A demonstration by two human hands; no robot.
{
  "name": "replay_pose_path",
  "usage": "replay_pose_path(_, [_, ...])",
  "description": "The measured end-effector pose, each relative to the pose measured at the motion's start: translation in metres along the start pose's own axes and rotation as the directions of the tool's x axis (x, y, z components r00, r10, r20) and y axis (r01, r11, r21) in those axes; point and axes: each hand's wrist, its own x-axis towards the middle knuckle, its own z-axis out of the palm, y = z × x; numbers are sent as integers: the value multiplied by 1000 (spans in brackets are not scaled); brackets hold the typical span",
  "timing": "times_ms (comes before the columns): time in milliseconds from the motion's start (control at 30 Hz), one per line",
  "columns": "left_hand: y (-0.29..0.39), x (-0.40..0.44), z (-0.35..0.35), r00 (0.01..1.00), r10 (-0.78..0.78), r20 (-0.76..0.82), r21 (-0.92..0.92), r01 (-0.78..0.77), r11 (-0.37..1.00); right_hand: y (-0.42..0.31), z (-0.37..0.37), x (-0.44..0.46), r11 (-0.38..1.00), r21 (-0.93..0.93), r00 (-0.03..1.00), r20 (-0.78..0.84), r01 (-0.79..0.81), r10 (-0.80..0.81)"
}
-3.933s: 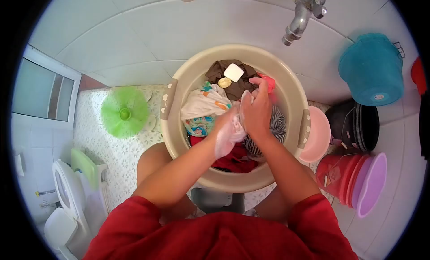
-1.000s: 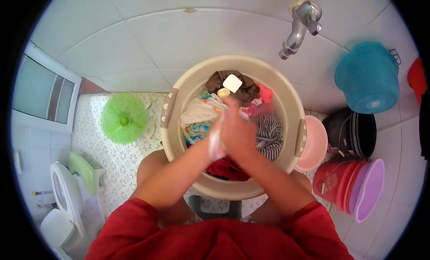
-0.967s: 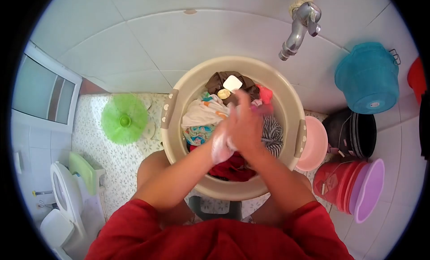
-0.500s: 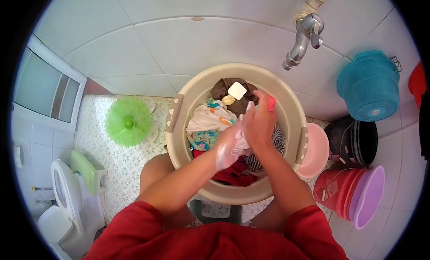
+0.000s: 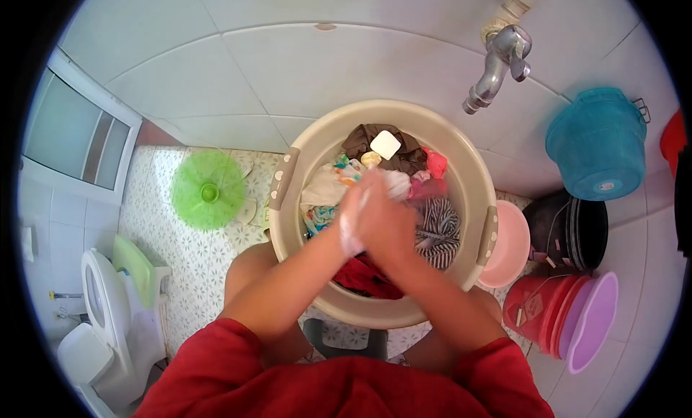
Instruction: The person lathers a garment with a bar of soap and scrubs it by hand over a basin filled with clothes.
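Over the middle of a beige tub (image 5: 292, 234), my left hand (image 5: 355, 202) and my right hand (image 5: 389, 227) are pressed together, both blurred by motion. They appear closed around a small soapy white cloth (image 5: 396, 183), which shows just beyond the fingers and whose kind I cannot make out. White suds cling to my left wrist. Around the hands lie a black-and-white striped garment (image 5: 438, 230), a dark red garment (image 5: 364, 277), a white patterned garment (image 5: 323, 187) and pink cloth (image 5: 435, 163). A white block (image 5: 386, 145) and a yellowish soap-like piece (image 5: 370, 159) rest on a brown garment (image 5: 413, 158).
A metal tap (image 5: 497, 68) juts from the wall. To the right are a pink basin (image 5: 508, 245), a black bucket (image 5: 569, 230), a hanging blue bucket (image 5: 597, 144) and stacked red buckets (image 5: 537, 313). A green mesh cover (image 5: 209, 191) and a toilet (image 5: 104, 295) are at left.
My hands have shifted left and closed together over the cloth; my right hand's fingers were stretched farther forward before. More of the striped garment and the pink cloth now shows.
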Motion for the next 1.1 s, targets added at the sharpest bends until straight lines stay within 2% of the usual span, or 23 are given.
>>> replay_pose_path(33, [13,-7,20,960,-9,-279,57,26,998,-11,1,-10,986,-108,989,96,124,-114])
replay_pose_path(67, [4,5,-6,999,24,-31,16,-23,1000,-9,-2,-11,956,-11,955,-33,293,-293])
replay_pose_path(100, [-7,16,-32,974,68,217,-38,-61,997,-2,-5,-5,956,-11,956,-28,292,-293])
replay_pose_path(167, [-13,-16,28,990,-61,-129,88,72,993,20,-14,22,999,-39,992,-127,0,-5])
replay_pose_path(200, [-12,-17,27,990,-101,-97,184,118,976,31,-22,36,989,102,987,-105,-107,118])
replay_pose_path(233, [-9,-20,26,990,-98,-98,184,115,976,33,-16,34,989,104,988,-105,-104,115])
replay_pose_path(300, [3,-22,31,996,-66,-58,180,75,981,37,3,27,978,-208,982,-187,-32,-8])
replay_pose_path(333, [7,-18,29,985,3,-174,188,30,982,3,-11,20,976,-134,969,158,-171,191])
replay_pose_path(367, [14,-8,11,995,-37,-88,36,40,999,-11,-12,7,976,-133,969,158,-170,191])
replay_pose_path(400, [14,13,-33,941,-98,323,11,100,995,-21,-12,-10,997,-72,992,122,27,-18])
replay_pose_path(433, [13,29,-65,722,-129,680,13,164,986,-25,-11,-18,974,-19,972,72,226,-224])
replay_pose_path(467, [5,14,-42,720,-129,681,14,163,986,-15,-9,-10,974,-20,972,71,228,-226])
replay_pose_path(500, [-12,-14,4,953,-99,286,149,58,987,4,-7,6,983,-75,984,-43,169,-172])
replay_pose_path(533, [-23,-31,29,988,28,-153,310,21,950,19,-8,19,987,-122,980,-159,103,-122])
replay_pose_path(567, [-26,-29,24,977,-114,-180,208,151,966,25,-11,26,987,-125,980,-159,102,-122])
replay_pose_path(633, [-21,-26,24,977,-44,-209,258,98,961,32,-14,34,984,164,975,-193,-75,107])
replay_pose_path(767, [0,-13,-1,985,-62,-161,103,79,992,-18,5,4,981,-97,960,211,-168,185])
replay_pose_path(800, [-4,-13,0,989,-54,-139,124,71,990,-15,8,3,981,-97,959,212,-171,188])
replay_pose_path(833, [-9,-13,3,992,-45,-116,144,62,988,-9,15,3,998,-46,999,-7,41,-41])
replay_pose_path(867, [-12,-12,6,995,-35,-90,164,50,985,-6,18,4,965,-44,937,-233,259,-262])
replay_pose_path(900, [-14,-12,10,998,-25,-64,185,36,982,1,10,14,965,-45,936,-233,260,-263])
replay_pose_path(967, [-10,-16,15,987,-148,-59,154,156,976,20,-11,39,993,114,967,-251,-23,52])
replay_pose_path(1100, [3,-10,16,998,-36,-42,82,39,996,18,8,26,993,31,977,-178,-113,117])
